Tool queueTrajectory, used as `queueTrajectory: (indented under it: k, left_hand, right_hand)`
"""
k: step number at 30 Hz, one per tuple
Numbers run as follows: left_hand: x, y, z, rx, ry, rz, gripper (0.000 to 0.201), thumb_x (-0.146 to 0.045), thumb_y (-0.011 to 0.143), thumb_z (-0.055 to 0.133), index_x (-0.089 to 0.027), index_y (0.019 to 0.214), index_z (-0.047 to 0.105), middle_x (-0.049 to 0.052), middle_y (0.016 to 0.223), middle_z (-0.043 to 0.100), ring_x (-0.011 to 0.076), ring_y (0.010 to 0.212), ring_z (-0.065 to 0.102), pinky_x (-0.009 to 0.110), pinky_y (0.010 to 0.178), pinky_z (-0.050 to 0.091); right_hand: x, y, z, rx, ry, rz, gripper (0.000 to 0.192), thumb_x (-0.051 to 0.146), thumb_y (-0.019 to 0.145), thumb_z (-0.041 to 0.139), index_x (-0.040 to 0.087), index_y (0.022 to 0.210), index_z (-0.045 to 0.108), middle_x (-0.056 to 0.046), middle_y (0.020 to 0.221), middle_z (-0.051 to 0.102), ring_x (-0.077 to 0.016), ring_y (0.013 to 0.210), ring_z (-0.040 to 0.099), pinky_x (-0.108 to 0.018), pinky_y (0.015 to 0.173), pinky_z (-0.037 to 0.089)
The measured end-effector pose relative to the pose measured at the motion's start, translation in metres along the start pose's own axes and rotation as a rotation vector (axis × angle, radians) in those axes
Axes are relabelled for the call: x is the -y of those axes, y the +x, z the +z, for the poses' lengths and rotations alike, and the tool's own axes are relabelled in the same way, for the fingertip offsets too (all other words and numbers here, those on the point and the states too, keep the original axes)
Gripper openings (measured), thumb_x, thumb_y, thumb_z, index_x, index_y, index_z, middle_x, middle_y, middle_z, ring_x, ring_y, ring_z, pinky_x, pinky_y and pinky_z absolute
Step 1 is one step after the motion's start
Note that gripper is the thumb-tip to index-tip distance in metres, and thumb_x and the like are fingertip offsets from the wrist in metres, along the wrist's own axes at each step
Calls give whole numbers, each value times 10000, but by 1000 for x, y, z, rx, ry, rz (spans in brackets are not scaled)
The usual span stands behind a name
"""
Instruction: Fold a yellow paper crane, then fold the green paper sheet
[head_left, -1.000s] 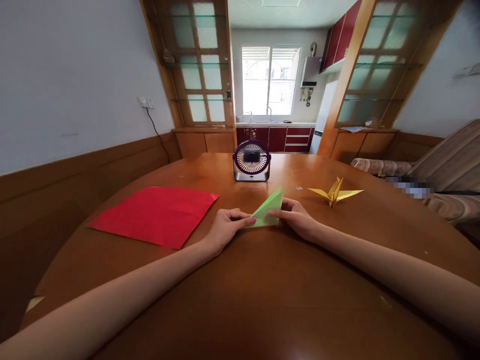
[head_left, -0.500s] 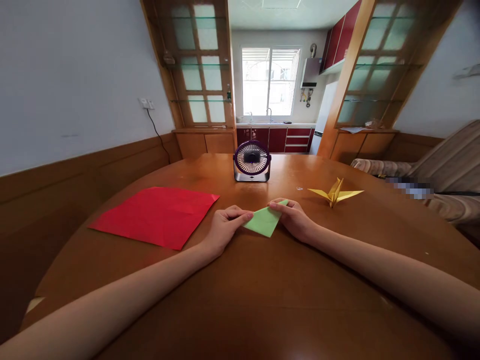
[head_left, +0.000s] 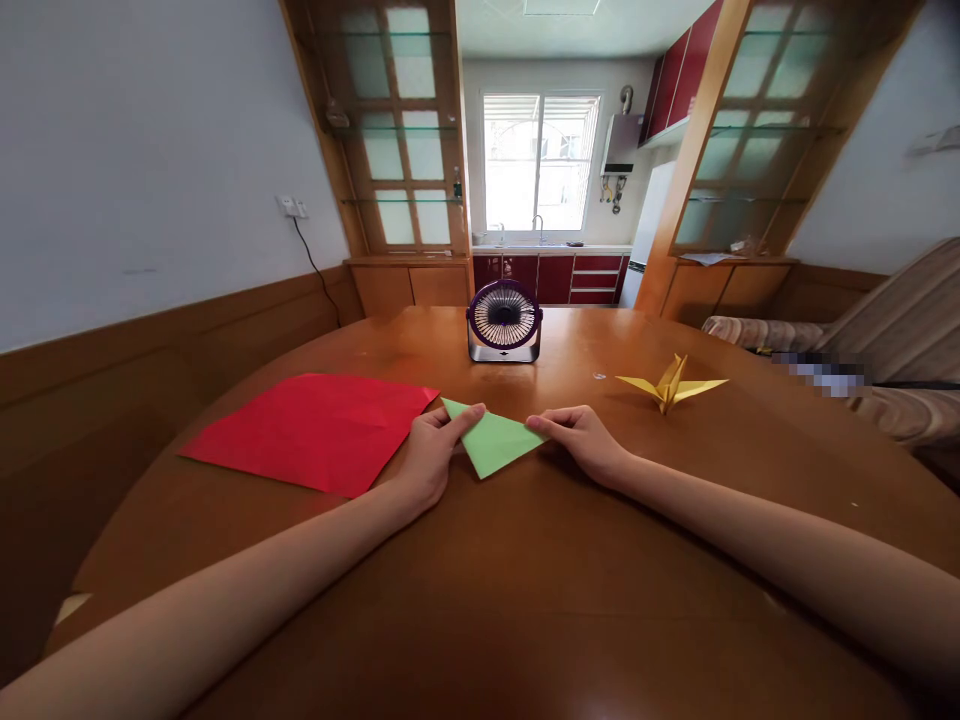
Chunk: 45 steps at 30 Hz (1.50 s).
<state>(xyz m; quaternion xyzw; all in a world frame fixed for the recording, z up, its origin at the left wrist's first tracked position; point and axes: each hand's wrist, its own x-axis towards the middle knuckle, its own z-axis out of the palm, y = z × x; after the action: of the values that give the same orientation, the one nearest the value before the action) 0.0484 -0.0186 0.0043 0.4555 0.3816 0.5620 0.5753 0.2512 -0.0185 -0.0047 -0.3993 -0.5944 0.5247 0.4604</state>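
Since the earlier frames, the green paper triangle (head_left: 491,443) has turned and dropped flat: a second ago one flap stood up off the counter (head_left: 525,600), and now it lies level with a long edge running from upper left to right and its point aimed toward the person. The left hand (head_left: 431,455) has shifted a little toward the red sheet, while the right hand (head_left: 581,438) sits close to where it was.

Left fingers (head_left: 459,424) press on the triangle's upper left corner, thumb and forefinger grasping the paper edge there. Right fingers (head_left: 541,426) pinch the right-hand tip of the same triangle, the rest of them curled loosely on the wood. Both hands rest on the counter, with the green paper stretched between them at its middle.

Just left of the left hand lies a flat red sheet (head_left: 315,428), its near corner almost touching the green corner. Beyond the hands stands a small purple desk fan (head_left: 504,321), facing the person. To the right, well apart from the right hand, sits a folded yellow paper crane (head_left: 670,384). Striped sofa cushions (head_left: 885,330) show at the far right.
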Motion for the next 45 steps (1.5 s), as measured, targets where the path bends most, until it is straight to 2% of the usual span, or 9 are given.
queueTrajectory:
  k: [3,7,15,21,27,34,39,45]
  left_hand:
    - [1,-2,3,-3,-11,-21,342,-394,602,836,-131,730,659,35,728,676,143,645,607,276,644,495]
    - [4,-3,4,13,119,8,352,-365,561,865,-128,765,703,40,745,686,140,660,609,243,604,477]
    - [5,0,-2,52,106,-22,351,-346,563,874,-139,806,727,46,754,713,157,671,641,268,637,510]
    - [5,4,-6,119,85,-77,334,-334,582,868,-134,812,731,63,784,727,170,694,657,293,676,528]
    - [0,5,-6,189,12,-180,343,-324,581,873,-129,827,735,67,781,729,163,705,657,286,680,537]
    - [0,6,-10,177,80,-145,316,-313,600,863,-129,822,734,74,782,733,178,698,668,305,686,543]
    - [-3,5,-9,176,54,-192,335,-287,566,880,-124,821,736,76,779,733,172,693,667,300,692,544]
    - [-7,9,-15,163,25,-223,303,-289,631,851,-112,850,741,107,892,736,169,762,674,270,696,554]
  right_hand:
    - [3,-1,2,0,-56,-32,331,485,680,757,157,673,709,13,616,586,-95,563,438,-257,550,319]
    - [5,-2,2,22,-86,-75,319,471,683,755,159,660,695,19,614,571,-93,579,434,-255,568,324]
    - [9,-4,2,145,-108,-26,456,544,718,704,152,524,576,47,530,427,-69,520,321,-239,490,217]
    - [10,-4,-3,191,-57,34,334,481,679,760,157,633,693,22,587,560,-82,555,430,-233,518,309]
    - [6,-1,-9,222,-19,87,343,488,663,773,150,670,710,-3,624,621,-93,562,480,-233,525,343]
    - [6,-4,-6,250,-197,-20,483,591,779,632,155,574,595,21,547,536,-72,502,403,-229,492,288]
    - [3,-4,-7,266,-282,-75,499,605,804,596,159,583,559,29,538,495,-77,506,395,-233,487,266]
    - [1,-4,-8,247,-319,-83,474,588,823,581,161,617,569,25,555,507,-75,496,393,-236,486,268]
